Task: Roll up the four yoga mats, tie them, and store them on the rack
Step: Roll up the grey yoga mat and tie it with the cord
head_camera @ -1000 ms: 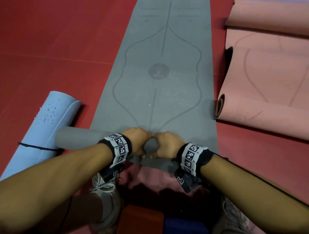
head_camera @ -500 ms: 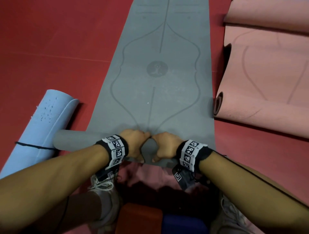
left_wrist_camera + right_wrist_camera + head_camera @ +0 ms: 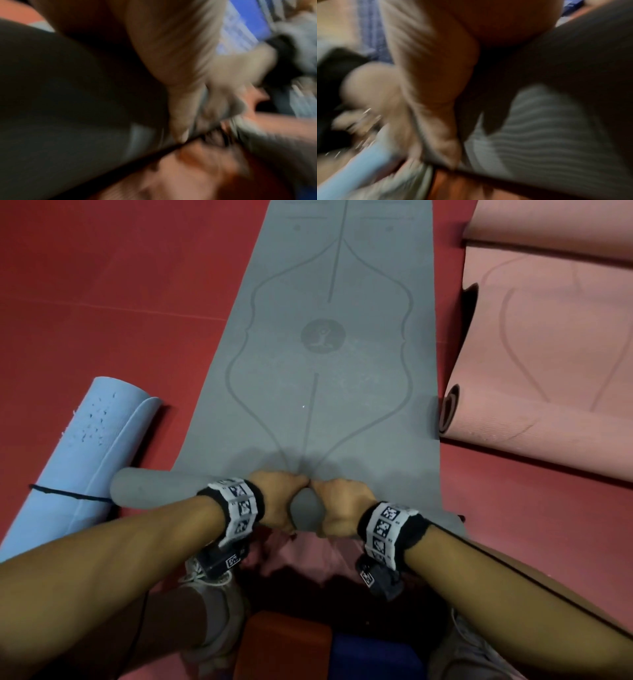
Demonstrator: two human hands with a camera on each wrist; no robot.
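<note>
A grey yoga mat [image 3: 329, 378] lies flat on the red floor, stretching away from me, its near end wound into a roll [image 3: 150, 489]. My left hand [image 3: 279, 501] and right hand [image 3: 337, 508] sit side by side on the middle of that roll, fingers curled over it and thumbs underneath. Both wrist views are blurred; they show the dark grey roll [image 3: 68, 108] [image 3: 565, 60] against the palms. A light blue mat [image 3: 78, 453], rolled and tied with a black cord [image 3: 68, 494], lies at the left. A pink mat [image 3: 548, 371] lies at the right, partly rolled at both ends.
Red floor [image 3: 120, 302] surrounds the mats. My knees and grey shoes [image 3: 219, 611] are close behind the roll. An orange block [image 3: 281, 648] and a blue block [image 3: 376, 659] sit between my feet.
The grey roll has moved a little farther along the mat, with both hands travelling forward on it. The other mats have not moved.
</note>
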